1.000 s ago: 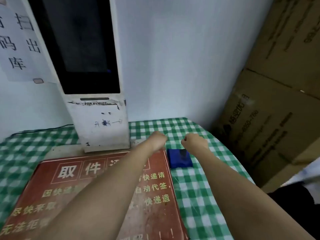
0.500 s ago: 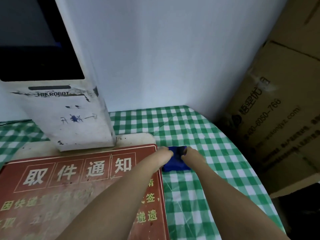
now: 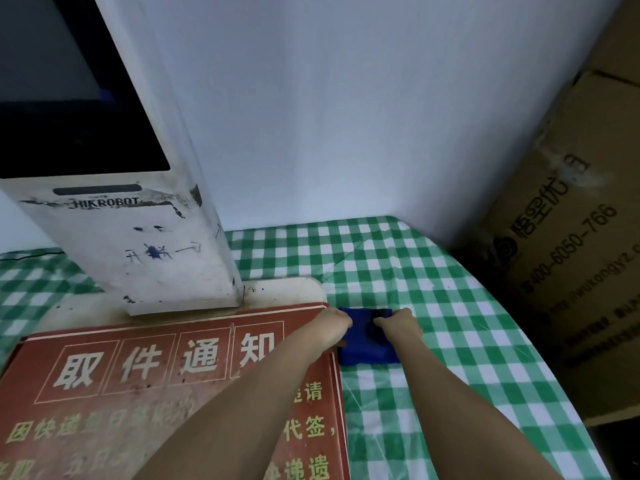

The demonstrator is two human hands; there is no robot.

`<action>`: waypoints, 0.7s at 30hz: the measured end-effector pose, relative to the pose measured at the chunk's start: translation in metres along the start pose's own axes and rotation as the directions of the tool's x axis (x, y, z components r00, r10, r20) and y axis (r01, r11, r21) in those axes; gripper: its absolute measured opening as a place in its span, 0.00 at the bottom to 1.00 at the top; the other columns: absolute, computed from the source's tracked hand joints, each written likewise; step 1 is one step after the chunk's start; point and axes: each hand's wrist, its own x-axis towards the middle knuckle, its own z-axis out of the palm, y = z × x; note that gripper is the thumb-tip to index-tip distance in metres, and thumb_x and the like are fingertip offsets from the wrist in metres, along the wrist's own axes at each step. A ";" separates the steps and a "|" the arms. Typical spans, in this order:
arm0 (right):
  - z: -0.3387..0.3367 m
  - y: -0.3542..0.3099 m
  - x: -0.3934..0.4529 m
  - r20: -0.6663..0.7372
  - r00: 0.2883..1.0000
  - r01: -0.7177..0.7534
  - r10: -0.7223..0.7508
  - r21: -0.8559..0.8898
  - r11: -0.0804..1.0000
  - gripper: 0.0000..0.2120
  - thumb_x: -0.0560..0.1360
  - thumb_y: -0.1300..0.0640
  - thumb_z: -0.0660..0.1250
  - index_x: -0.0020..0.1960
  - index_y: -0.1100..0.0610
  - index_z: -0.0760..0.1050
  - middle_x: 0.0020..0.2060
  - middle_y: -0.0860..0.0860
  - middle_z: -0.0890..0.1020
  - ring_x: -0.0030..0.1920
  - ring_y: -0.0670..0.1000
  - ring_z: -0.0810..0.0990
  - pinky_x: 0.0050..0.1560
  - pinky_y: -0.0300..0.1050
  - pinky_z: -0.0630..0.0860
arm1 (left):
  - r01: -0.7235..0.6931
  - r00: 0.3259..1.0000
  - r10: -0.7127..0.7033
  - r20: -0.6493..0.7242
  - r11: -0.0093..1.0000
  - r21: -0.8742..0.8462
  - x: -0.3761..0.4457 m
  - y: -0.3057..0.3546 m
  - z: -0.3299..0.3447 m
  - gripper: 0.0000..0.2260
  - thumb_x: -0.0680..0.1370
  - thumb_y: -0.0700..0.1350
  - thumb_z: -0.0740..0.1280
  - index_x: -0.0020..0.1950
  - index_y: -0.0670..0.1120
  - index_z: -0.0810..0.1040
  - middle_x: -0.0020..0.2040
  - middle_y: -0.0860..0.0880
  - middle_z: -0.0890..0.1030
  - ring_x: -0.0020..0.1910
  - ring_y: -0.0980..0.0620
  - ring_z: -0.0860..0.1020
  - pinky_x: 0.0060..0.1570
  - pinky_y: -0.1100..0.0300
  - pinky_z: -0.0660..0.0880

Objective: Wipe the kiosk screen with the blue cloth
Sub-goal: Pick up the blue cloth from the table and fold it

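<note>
A folded blue cloth point(image 3: 367, 348) lies on the green checked tablecloth point(image 3: 460, 344), just right of a red notice board. My left hand point(image 3: 335, 326) rests on the cloth's left edge with the fingers curled down over it. My right hand point(image 3: 399, 323) sits on its far right part, fingers bent onto the fabric; the fingertips of both hands are hidden. The white kiosk point(image 3: 145, 258) stands at the back left, and its dark screen point(image 3: 72, 126) rises above and well left of both hands.
A red notice board point(image 3: 138, 372) with pale characters lies flat in front of the kiosk's base. Stacked cardboard boxes point(image 3: 575, 258) close off the right side past the table's curved edge. A pale wall point(image 3: 346, 116) stands behind. A thin black cable point(image 3: 31, 255) runs at the far left.
Both hands have come down from above the table onto the blue cloth and closed on it. The view has shifted right and dipped, so less of the screen shows.
</note>
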 end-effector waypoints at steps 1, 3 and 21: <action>0.002 0.002 0.002 -0.010 1.000 0.006 -0.006 -0.012 1.000 0.23 0.73 0.46 0.67 0.63 0.57 0.71 0.61 0.58 0.74 0.61 0.59 0.73 0.61 0.55 0.73 | -0.004 1.000 0.004 0.003 1.000 -0.012 0.000 -0.002 -0.001 0.09 0.80 0.40 0.57 0.57 0.42 0.73 0.54 0.42 0.76 0.38 0.50 0.77 0.34 0.63 0.72; 0.001 0.000 0.000 -0.029 0.999 0.031 -0.032 -0.030 0.999 0.18 0.74 0.44 0.64 0.59 0.53 0.74 0.62 0.57 0.72 0.62 0.59 0.71 0.63 0.54 0.71 | -0.026 1.000 0.026 0.006 1.000 -0.010 -0.002 -0.001 -0.007 0.11 0.80 0.41 0.57 0.60 0.41 0.72 0.55 0.43 0.76 0.45 0.48 0.76 0.33 0.66 0.73; -0.036 -0.086 -0.181 -0.100 0.770 0.626 -0.631 0.315 0.714 0.07 0.74 0.60 0.67 0.49 0.55 0.70 0.44 0.51 0.79 0.47 0.52 0.78 0.49 0.46 0.75 | -0.229 0.970 0.191 -0.147 0.922 -0.311 -0.121 0.011 -0.057 0.15 0.81 0.47 0.56 0.58 0.38 0.74 0.42 0.45 0.76 0.37 0.52 0.73 0.34 0.63 0.67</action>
